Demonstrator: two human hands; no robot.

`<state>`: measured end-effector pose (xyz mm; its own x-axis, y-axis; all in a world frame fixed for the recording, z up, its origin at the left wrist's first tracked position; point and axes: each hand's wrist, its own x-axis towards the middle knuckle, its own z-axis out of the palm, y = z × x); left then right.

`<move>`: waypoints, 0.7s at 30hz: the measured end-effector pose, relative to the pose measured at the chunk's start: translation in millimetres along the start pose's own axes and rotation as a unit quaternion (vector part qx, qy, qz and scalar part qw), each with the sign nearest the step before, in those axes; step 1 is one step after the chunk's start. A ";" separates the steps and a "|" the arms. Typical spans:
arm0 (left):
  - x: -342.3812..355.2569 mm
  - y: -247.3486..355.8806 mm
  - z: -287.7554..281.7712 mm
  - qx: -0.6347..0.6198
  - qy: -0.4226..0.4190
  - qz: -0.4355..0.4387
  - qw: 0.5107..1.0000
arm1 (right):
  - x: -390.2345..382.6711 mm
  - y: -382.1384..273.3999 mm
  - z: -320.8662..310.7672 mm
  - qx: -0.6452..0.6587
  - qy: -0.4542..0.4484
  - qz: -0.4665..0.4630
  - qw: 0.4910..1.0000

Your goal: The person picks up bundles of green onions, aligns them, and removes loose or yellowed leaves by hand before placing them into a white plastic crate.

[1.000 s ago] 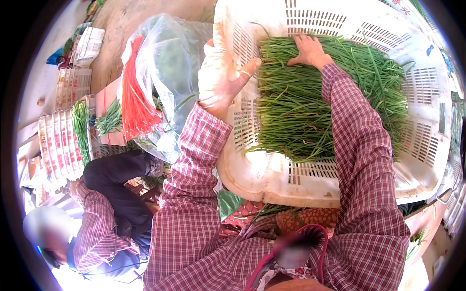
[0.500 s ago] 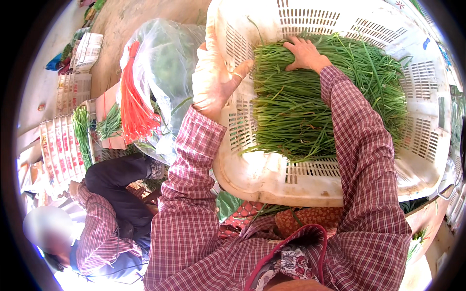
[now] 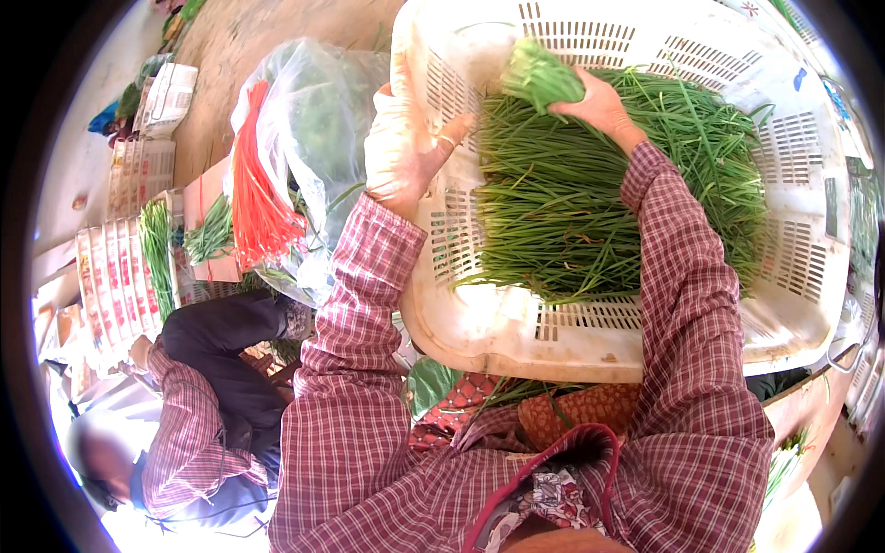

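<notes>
A white slotted plastic basket [image 3: 544, 355] holds a thick bed of long green chives [image 3: 562, 212], laid mostly sideways with the cut ends at the left. My left hand [image 3: 406, 152] grips the basket's left rim, its thumb reaching inside and some fingers hidden. At the basket's far side, my right hand [image 3: 604, 106] is closed around a bunch of chives [image 3: 542, 76]. That bunch is raised above the others, its pale cut ends tilted up and left, slightly blurred by motion.
Left of the basket stands a clear plastic bag [image 3: 323, 120] of greens, with red ties [image 3: 258, 198] hanging at it. Another person [image 3: 198, 415] sits at the lower left. Behind that person are crates [image 3: 115, 286] and a bundle of greens [image 3: 157, 258].
My right hand was lying spread on the chives; now it is closed on a bunch and has lifted it. The left hand stays at the rim. The basket has shifted slightly.
</notes>
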<state>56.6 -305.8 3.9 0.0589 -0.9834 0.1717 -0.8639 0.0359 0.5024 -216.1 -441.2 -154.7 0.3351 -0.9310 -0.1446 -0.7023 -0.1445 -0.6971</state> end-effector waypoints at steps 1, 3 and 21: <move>-0.6 -1.1 -0.1 0.002 -0.001 -0.001 1.000 | -1.3 4.1 -8.1 0.077 0.032 -0.001 0.996; -1.2 -3.7 -1.4 0.004 -0.003 0.000 1.000 | -5.4 12.3 -28.1 0.212 0.071 -0.011 0.975; 7.0 -18.7 23.4 0.009 0.001 0.000 1.000 | -174.5 -115.1 -256.8 0.734 0.197 -0.158 0.630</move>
<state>61.4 -317.5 -24.1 0.0604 -0.9830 0.1734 -0.8732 0.0321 0.4864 -355.0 -348.2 131.1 -0.0728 -0.9861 0.1493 0.7958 -0.1476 -0.5872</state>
